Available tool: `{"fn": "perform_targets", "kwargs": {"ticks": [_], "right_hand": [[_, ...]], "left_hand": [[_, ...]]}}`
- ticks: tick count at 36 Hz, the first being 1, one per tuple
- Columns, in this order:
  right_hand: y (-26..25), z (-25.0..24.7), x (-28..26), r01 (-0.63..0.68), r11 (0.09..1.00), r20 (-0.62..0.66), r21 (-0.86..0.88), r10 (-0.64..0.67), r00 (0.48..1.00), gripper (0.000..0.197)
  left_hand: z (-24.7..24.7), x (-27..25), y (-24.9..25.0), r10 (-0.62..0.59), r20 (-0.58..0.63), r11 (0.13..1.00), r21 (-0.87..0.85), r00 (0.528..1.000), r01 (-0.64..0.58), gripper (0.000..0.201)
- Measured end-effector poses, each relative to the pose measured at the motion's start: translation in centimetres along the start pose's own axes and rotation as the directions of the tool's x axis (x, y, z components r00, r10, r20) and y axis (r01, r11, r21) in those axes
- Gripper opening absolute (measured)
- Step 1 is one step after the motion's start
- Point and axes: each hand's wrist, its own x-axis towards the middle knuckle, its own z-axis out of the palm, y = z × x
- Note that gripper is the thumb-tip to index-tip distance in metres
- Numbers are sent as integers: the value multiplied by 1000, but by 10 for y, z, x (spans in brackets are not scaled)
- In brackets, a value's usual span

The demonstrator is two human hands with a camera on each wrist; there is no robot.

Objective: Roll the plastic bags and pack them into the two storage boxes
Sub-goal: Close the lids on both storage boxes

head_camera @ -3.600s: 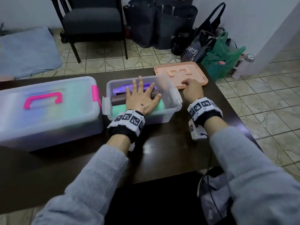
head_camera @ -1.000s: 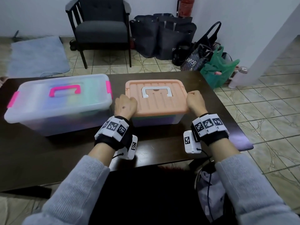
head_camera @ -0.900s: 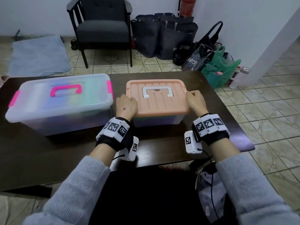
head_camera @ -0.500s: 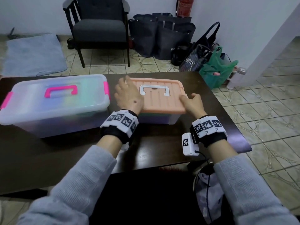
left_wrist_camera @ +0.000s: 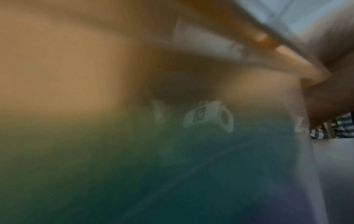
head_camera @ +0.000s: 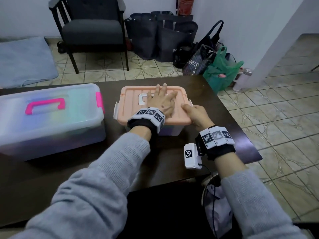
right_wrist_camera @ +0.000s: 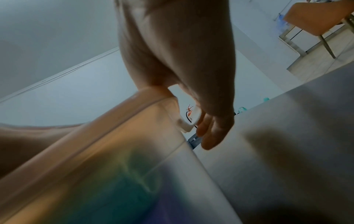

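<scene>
A small clear storage box wears an orange lid (head_camera: 131, 100) with a white handle, on the dark table right of centre. My left hand (head_camera: 160, 100) lies flat on top of the lid, fingers straight over the handle. My right hand (head_camera: 196, 114) is at the lid's right edge, thumb on top. In the right wrist view its fingers (right_wrist_camera: 212, 128) reach down straight beside the white side latch (right_wrist_camera: 184, 124). Rolled bags show as green and purple blur (right_wrist_camera: 134, 189) through the box wall. The large clear box (head_camera: 48, 116) with pink handle stands closed at left.
The table's right edge (head_camera: 241, 131) runs close to the small box. Behind the table are a dark armchair (head_camera: 91, 28), several dark tote bags (head_camera: 160, 37), a green plastic bag (head_camera: 222, 73) and a bottle (head_camera: 242, 80) on the tiled floor. The left wrist view is heavily blurred.
The lid, earlier lying behind the open box, now sits on it. My left hand moved from the lid's left edge onto its top. My right hand stayed at the right edge.
</scene>
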Motion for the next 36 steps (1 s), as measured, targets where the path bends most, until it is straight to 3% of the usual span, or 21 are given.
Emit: {"fn": "perform_targets", "kwargs": {"ticks": [3,9,16,24,28,30,33,36], "right_hand": [[-4,3,-1,86,995,-27,-46,-87,996,20],[-7,8,-3,231,890,-19,-393,-259,966,29],[-12,8,-7,227,767,21,-600,-268,963,42],[-15,10,-10,214,737,78,-642,-215,974,52],[-21,5,-5,226,706,147,-671,-173,974,55],[-26,2,-3,226,669,165,-708,-153,974,55],[-35,5,1,218,599,165,-771,-143,976,56],[-41,15,1,243,480,130,-843,-257,958,59]], "left_hand": [[1,0,0,-3,-11,1000,4,1000,3,49],[3,0,3,-14,-18,1000,20,1000,14,48],[7,1,2,-20,-35,1000,14,999,21,48],[4,1,1,-12,4,1000,-15,1000,12,49],[-15,-11,-2,-3,68,981,-191,998,16,59],[-19,-30,-5,-22,-9,955,-297,1000,18,59],[-16,-64,-21,-66,-233,938,-346,970,-19,53],[-5,-93,-47,-180,-361,915,-403,915,21,51]]}}
